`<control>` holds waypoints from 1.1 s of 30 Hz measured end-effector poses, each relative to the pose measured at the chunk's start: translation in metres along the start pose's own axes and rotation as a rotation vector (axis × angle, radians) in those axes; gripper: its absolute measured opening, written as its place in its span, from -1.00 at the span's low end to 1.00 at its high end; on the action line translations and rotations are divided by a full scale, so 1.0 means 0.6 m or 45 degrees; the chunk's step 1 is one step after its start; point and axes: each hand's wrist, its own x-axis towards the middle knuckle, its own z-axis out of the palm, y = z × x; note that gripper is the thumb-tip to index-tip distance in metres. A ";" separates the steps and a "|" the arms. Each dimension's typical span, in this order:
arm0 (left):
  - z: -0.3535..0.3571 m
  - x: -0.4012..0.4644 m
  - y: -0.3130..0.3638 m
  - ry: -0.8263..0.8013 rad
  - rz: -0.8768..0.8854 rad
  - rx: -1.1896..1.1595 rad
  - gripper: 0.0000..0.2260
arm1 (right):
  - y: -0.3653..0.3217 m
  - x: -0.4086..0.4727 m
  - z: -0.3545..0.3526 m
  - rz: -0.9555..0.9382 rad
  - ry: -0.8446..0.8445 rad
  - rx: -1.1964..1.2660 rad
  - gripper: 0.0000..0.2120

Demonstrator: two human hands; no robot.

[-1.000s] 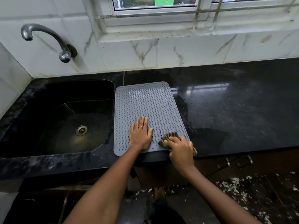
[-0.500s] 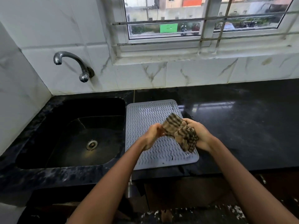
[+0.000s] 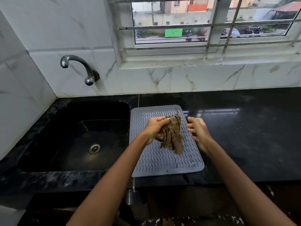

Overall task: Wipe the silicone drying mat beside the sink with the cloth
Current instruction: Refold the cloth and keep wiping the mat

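Note:
A grey silicone drying mat (image 3: 162, 162) with a wavy ribbed pattern lies flat on the black counter, just right of the sink. Above its middle my left hand (image 3: 154, 128) grips a brown checked cloth (image 3: 172, 136), which hangs bunched and lifted off the mat. My right hand (image 3: 198, 128) hovers beside the cloth over the mat's right edge, fingers spread, holding nothing.
A black sink (image 3: 78, 137) with a metal drain sits left of the mat. A chrome tap (image 3: 78, 67) juts from the tiled wall above it. The black stone counter (image 3: 252, 136) stretches right. A barred window (image 3: 211, 22) is behind.
The cloth went from pressed on the mat's near right corner under my right hand to lifted in both hands, and now only my left hand holds it; my right hand has let go.

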 end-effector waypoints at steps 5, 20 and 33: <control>0.005 0.000 0.010 -0.010 0.073 0.140 -0.88 | -0.022 -0.007 0.017 -0.049 -0.329 -0.202 -0.45; -0.023 0.011 0.092 -0.091 0.177 0.385 -0.77 | -0.042 0.017 -0.042 -0.117 -0.172 -0.042 -0.66; -0.055 0.016 0.086 -0.255 0.064 0.195 -0.65 | -0.063 -0.003 -0.007 -0.191 -0.942 -0.172 -0.84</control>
